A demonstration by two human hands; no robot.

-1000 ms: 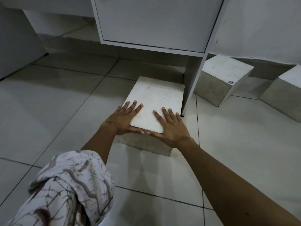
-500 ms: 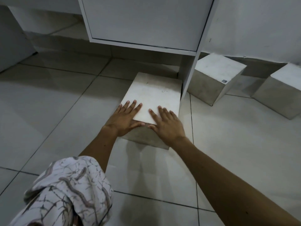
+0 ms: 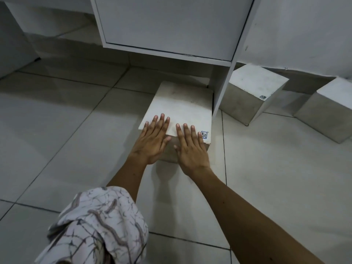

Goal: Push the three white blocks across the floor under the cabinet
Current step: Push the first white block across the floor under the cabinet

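Observation:
A white block (image 3: 182, 105) sits on the tiled floor just left of the cabinet's upright leg panel (image 3: 222, 88), its far end reaching under the white cabinet (image 3: 167, 25). My left hand (image 3: 152, 140) and my right hand (image 3: 190, 147) lie flat with fingers spread over the block's near edge, palms against its near face. A small label shows at the block's near right corner. A second white block (image 3: 253, 88) stands right of the leg panel, and a third white block (image 3: 331, 109) lies further right near the wall.
Grey floor tiles (image 3: 57, 121) stretch to the left and toward me. A white wall (image 3: 304, 31) runs behind the blocks on the right. A patterned sleeve (image 3: 95, 229) covers my left upper arm at the bottom.
The block has slid further away from me, its far end going under the cabinet. Both hands slipped back to its near edge, uncovering the label at the corner.

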